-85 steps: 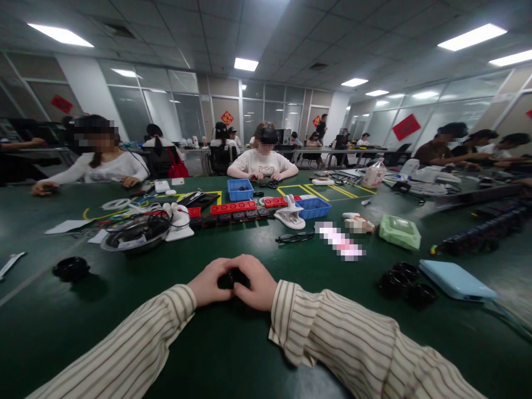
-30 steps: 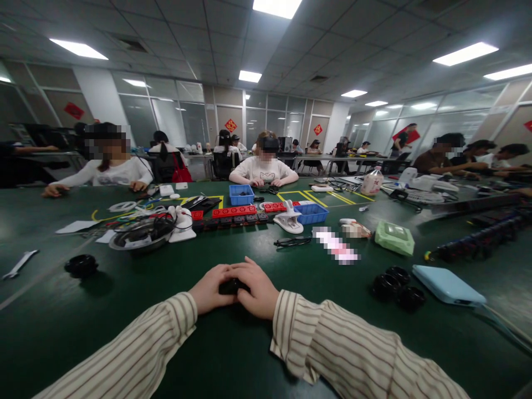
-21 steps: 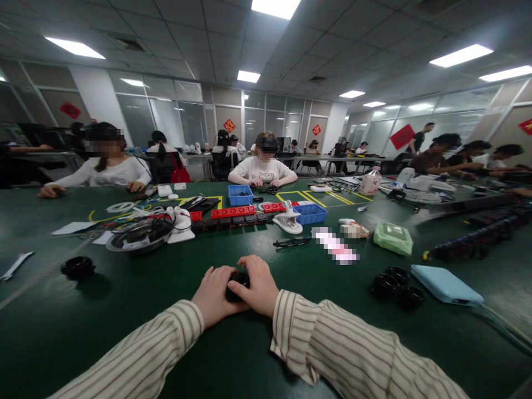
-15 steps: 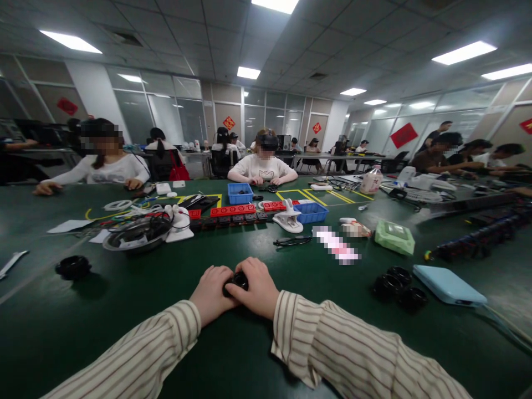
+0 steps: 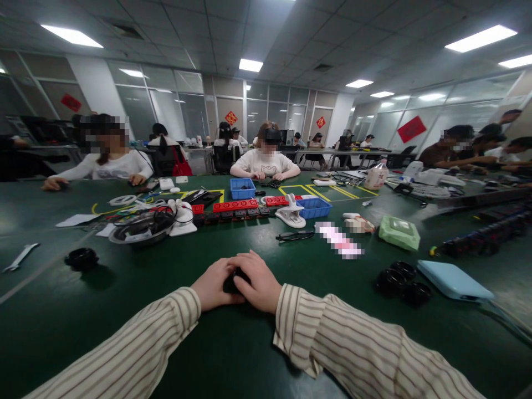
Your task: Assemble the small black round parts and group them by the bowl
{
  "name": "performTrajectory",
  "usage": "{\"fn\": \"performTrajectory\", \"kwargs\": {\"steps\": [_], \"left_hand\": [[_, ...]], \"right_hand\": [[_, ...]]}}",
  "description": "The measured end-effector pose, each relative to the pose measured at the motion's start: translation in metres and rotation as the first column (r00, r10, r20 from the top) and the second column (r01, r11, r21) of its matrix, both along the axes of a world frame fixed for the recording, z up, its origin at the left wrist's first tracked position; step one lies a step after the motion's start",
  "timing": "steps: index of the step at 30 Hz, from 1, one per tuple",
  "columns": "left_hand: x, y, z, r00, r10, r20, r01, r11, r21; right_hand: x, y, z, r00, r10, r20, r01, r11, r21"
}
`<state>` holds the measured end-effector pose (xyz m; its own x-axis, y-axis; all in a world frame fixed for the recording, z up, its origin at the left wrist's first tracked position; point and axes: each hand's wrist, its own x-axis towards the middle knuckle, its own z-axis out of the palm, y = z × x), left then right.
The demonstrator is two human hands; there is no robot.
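Observation:
At the middle of the near table, my left hand (image 5: 215,285) and my right hand (image 5: 258,281) curl round a small black round part (image 5: 231,284) from either side. Most of that part is hidden behind the fingers and thumbs. My right fingers reach over its top and touch the left hand. Off to the left stands another black ring-shaped part (image 5: 82,259). A cluster of several similar black ring-shaped parts (image 5: 390,284) sits on the right, beside a light blue box (image 5: 454,280) with a cable.
Beyond my hands lie black glasses (image 5: 295,236), a white clamp stand (image 5: 291,213), two blue bins (image 5: 314,208), and a row of red-topped blocks (image 5: 235,205). A metal bowl of cables (image 5: 141,234) and a wrench (image 5: 21,257) lie left. A green packet (image 5: 399,233) is right. Co-workers sit across the table.
My right fingers have come further over the black part, covering more of it. Its open centre no longer shows. The whole view has shifted slightly.

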<state>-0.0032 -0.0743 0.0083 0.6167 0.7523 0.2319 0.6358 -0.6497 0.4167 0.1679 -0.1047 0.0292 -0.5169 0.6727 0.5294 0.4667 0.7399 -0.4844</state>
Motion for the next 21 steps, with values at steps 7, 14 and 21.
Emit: {"fn": "performTrajectory", "kwargs": {"steps": [7,14,21], "left_hand": [[0.014,-0.018,-0.001,0.974,0.226,-0.036,-0.222,0.972,0.081],[0.020,-0.019,0.004,0.966,0.256,-0.026,-0.253,0.964,0.081],[0.006,-0.002,0.002,0.993,0.057,0.106,-0.050,0.996,-0.067]], "right_hand": [[-0.001,0.006,-0.008,0.968,-0.251,-0.030,0.250,0.968,-0.033],[-0.004,0.008,-0.011,0.960,-0.276,0.041,0.278,0.960,-0.044],[-0.002,0.008,-0.006,0.997,-0.071,0.035,0.070,0.997,0.008]]}}
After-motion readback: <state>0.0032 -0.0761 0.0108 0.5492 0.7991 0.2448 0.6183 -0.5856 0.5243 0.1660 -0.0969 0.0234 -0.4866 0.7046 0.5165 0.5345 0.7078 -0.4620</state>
